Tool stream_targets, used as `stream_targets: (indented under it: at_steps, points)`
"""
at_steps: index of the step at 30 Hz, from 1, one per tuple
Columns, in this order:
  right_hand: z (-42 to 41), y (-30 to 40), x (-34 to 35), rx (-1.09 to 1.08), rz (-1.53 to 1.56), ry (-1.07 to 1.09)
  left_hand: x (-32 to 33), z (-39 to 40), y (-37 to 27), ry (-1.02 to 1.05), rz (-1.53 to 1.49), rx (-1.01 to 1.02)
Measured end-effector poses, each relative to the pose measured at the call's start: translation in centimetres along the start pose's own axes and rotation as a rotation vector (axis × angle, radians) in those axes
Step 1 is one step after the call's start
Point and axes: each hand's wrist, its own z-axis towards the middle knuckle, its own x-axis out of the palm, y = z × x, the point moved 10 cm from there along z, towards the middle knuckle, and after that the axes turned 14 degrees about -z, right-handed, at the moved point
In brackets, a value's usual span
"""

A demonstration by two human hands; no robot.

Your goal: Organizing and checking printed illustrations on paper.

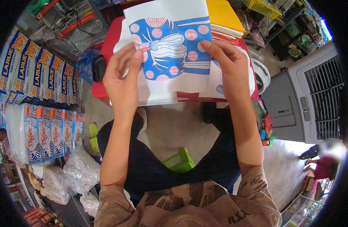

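Note:
Both hands hold up a white paper sheet [168, 10] printed with a blue robe pattern, pink round emblems and a white knotted sash. My left hand [123, 71] pinches its left edge between thumb and fingers. At the sheet's right part, my right hand [226, 61] grips with the thumb on the printed face. Beneath lie white papers [157, 98] on a red table [101, 88]. Another printed sheet [213, 86] shows partly behind my right hand. A stack of yellow, white and red paper [225, 17] lies at the table's upper right.
A black object [98, 68] sits at the table's left edge. Beer cartons [40, 130] are stacked left, above plastic bags [82, 170]. A green stool [181, 161] stands between my legs. Right are a grey air cooler [290, 105] and, farther off, another person [324, 167].

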Motion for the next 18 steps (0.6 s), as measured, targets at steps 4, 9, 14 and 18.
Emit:
stream_targets:
  at_steps: [4,9,14,18]
  points:
    - [-1.1,6.0,-0.7,-0.211,-0.427,-0.011,2.4,-1.6,-9.1,0.076,0.573,0.573]
    - [-3.5,14.1,2.6,-0.725,-0.894,0.105,6.9,-5.7,-18.4,0.23,0.851,1.06]
    - [-5.5,16.3,6.1,-0.915,-1.166,0.235,11.2,-5.7,-17.4,0.709,1.027,0.917]
    - [-7.3,17.1,7.9,-1.023,-1.359,0.263,11.7,-6.9,-16.6,0.792,1.12,0.926]
